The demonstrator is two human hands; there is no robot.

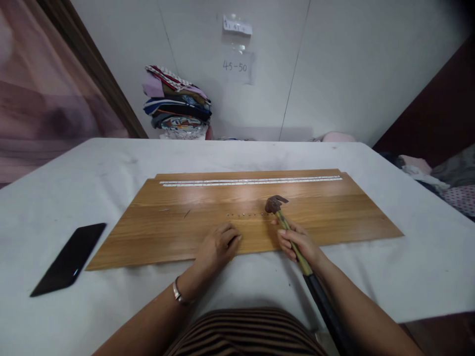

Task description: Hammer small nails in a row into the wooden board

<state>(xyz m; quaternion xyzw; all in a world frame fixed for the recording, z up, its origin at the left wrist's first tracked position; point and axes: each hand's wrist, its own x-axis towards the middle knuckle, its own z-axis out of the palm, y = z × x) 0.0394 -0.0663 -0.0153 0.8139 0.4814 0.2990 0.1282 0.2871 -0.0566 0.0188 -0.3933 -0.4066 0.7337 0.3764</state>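
A wide brown wooden board [148, 222] lies on the white-covered table. My right hand [295, 241] is wrapped round the yellow-green handle of a claw hammer [284, 221], whose rusty head is over the middle of the board. My left hand [221, 241] rests near the board's front edge with its fingers curled together; anything under them is hidden. Just beyond my hands, several small nails [244, 214] stand in a row across the board. Two thin pieces, one light [164, 210] and one dark [187, 213], lie on its left part.
Two white measuring strips [252, 182] lie along the board's far side. A flat black object [70, 257] is on the tablecloth [122, 158] at the left. Folded clothes [178, 106] are stacked beyond the table against the wall, and more cloth lies beyond its right edge.
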